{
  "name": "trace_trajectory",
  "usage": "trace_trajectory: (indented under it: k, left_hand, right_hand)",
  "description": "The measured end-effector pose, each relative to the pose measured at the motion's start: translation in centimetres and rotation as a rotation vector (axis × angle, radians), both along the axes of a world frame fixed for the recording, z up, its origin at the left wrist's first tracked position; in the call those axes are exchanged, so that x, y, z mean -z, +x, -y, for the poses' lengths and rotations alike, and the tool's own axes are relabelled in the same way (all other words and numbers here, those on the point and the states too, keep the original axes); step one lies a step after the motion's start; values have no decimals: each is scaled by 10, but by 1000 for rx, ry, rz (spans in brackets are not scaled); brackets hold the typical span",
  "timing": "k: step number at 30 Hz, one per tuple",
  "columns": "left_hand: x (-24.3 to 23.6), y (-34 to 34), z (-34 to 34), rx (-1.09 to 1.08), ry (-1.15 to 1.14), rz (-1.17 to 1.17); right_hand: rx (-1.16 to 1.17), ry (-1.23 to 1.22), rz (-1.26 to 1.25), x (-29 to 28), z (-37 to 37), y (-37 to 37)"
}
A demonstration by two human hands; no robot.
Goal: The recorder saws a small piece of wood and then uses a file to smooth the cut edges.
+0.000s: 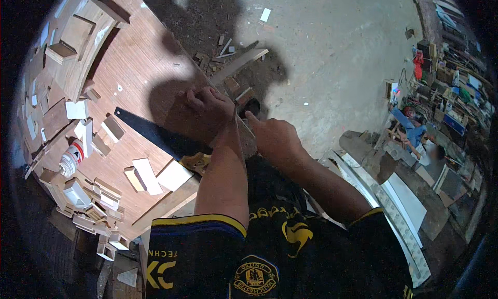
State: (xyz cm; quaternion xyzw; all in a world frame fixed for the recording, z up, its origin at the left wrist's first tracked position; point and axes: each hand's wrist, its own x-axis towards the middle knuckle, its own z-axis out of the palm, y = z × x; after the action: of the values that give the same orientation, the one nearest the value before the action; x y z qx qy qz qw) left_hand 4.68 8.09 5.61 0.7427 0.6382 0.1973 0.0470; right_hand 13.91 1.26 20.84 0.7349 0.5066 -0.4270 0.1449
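My left hand (213,106) rests at the edge of the wooden workbench (148,55), its fingers curled; whatever may be in them is hidden. Just to its right, my right hand (280,140) is closed with one digit stretched forward along the bench edge. A dark rounded object (252,108) shows beyond that digit; I cannot tell what it is or whether the hand holds it. A hand saw (150,134) lies flat on the bench left of my left forearm, its yellow-brown handle partly behind that arm.
Wood blocks (112,128), white-faced boards (147,176) and a white tub (71,159) sit on the bench's left. Wood offcuts (238,65) lie on the floor beyond. At right are long panels (404,205), clutter and a seated person (423,148).
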Motion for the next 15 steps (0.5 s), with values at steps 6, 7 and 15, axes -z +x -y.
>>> trace_trajectory:
  k: [6,7,15]
  left_hand:
    - [27,-5,13,-18,-66,31]
    - [37,-4,15,-25,-48,37]
    - [12,5,10,-20,-116,126]
  right_hand:
    - [46,48,40,9,1,-9]
    - [32,-34,28,-7,-6,-2]
    - [46,6,11,2,-10,2]
